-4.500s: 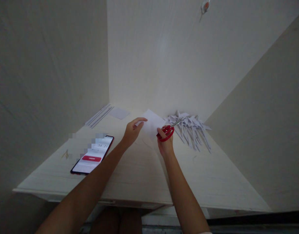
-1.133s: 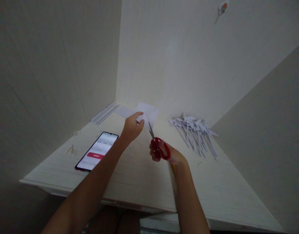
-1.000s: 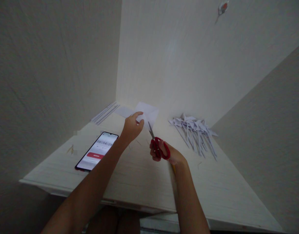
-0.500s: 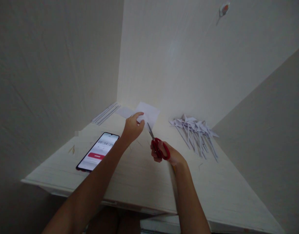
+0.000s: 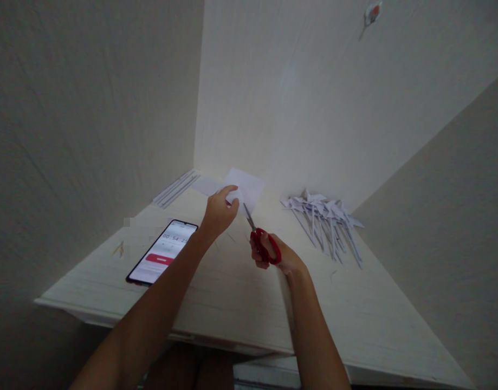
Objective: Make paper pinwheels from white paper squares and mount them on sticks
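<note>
A white sheet of paper (image 5: 251, 187) is held up near the back of the table, its near corner pinched by my left hand (image 5: 221, 211) between thumb and fingers. My right hand (image 5: 275, 253) grips red-handled scissors (image 5: 265, 246) by their loops. The blades point up and away, with their tips at the lower edge of the paper, close to my left thumb. Whether the blades are in the paper I cannot tell. Another white paper (image 5: 205, 186) lies flat behind my left hand.
A phone (image 5: 161, 252) showing a running timer lies left of my left forearm. Thin rolled paper sticks (image 5: 175, 189) rest by the left wall. To the right is a pile of paper pinwheel-like shapes on sticks (image 5: 324, 211). Walls enclose the white table (image 5: 232, 303).
The whole view has shifted very slightly. Both hands, the paper and the scissors keep nearly the same places relative to each other.
</note>
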The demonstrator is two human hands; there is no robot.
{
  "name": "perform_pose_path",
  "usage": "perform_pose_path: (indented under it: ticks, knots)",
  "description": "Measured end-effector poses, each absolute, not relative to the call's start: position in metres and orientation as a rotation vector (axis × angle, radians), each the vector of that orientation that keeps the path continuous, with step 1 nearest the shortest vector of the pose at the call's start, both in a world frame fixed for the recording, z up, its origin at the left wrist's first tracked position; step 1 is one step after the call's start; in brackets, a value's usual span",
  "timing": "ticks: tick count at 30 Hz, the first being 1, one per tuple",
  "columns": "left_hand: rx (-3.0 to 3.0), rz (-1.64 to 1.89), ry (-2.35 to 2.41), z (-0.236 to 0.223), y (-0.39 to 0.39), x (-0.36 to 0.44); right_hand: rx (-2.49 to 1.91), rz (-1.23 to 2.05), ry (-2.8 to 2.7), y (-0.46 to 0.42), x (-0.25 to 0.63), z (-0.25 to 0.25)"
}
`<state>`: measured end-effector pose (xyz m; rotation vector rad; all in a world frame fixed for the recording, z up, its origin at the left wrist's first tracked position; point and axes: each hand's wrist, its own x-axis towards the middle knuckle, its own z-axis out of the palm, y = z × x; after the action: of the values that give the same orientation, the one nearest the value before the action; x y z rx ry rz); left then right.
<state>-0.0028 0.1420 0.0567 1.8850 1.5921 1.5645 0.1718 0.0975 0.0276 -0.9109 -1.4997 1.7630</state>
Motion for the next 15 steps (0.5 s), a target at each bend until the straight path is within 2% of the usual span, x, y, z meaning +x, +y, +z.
perform_pose_path:
  ticks: [15]
  knots:
    - [1.884,1.552,1.62,0.0577,0.1428,-0.0049,-0.912,1.721,-1.514,0.0984,0.1655,0.0254]
